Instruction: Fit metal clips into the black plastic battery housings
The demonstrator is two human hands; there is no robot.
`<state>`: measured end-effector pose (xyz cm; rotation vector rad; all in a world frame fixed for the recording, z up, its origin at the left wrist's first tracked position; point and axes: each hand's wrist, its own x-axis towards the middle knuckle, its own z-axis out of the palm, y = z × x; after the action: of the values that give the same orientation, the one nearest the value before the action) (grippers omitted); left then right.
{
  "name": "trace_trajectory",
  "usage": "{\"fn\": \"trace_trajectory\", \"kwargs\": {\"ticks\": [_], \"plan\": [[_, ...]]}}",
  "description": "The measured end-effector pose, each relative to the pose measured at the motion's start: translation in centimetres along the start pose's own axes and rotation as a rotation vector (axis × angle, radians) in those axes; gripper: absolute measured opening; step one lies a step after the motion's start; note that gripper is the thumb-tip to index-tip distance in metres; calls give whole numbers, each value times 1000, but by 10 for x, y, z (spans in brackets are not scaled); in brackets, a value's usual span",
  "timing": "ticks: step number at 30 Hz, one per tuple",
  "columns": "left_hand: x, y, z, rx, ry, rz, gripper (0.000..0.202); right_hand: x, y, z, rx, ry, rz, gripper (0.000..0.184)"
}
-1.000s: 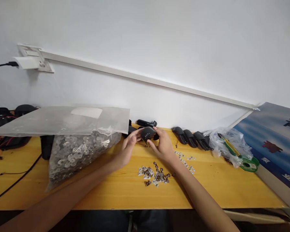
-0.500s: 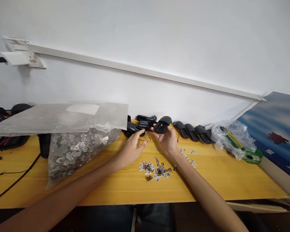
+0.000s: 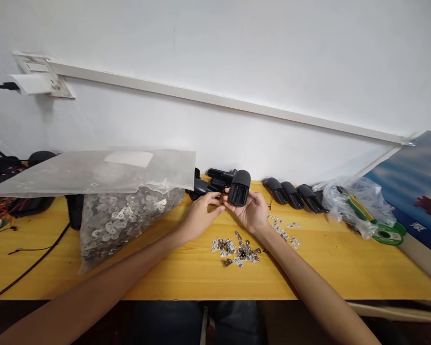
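Observation:
My right hand [image 3: 252, 211] holds up a black plastic housing [image 3: 240, 188] shaped like a computer mouse, its open battery compartment facing me. To its left, my left hand [image 3: 201, 214] has its thumb and fingertips around a thin dark wire [image 3: 221, 196] beside the housing; the wire's far end is hidden. Below both hands, small metal battery contacts [image 3: 242, 251] lie in a loose pile on the wooden table [image 3: 187, 282]. More contacts [image 3: 283, 233] are scattered near my right forearm.
A clear bag of metal contacts [image 3: 125, 220] stands on the left. Several black housings [image 3: 292, 195] lean along the wall. Further right are a plastic bag [image 3: 368, 194], green-yellow pliers [image 3: 359, 208] and a green spool [image 3: 390, 234]. A black cable [image 3: 39, 261] crosses the table's left side.
The housing has been turned so that its compartment faces me more upright. My left hand has moved in to the housing's side, and its fingers have closed on the thin wire.

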<state>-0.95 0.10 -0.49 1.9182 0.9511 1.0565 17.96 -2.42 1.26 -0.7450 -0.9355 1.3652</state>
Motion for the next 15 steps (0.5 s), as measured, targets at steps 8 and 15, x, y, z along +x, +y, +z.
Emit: {"fn": "trace_trajectory", "kwargs": {"ticks": [8,15], "plan": [[2,-5,2,-48,81,-13,38,1,3,-2,-50,20,-50,43],[-1,-2,-2,174,51,18,17,6,-3,-12,4,189,-180,38]]}}
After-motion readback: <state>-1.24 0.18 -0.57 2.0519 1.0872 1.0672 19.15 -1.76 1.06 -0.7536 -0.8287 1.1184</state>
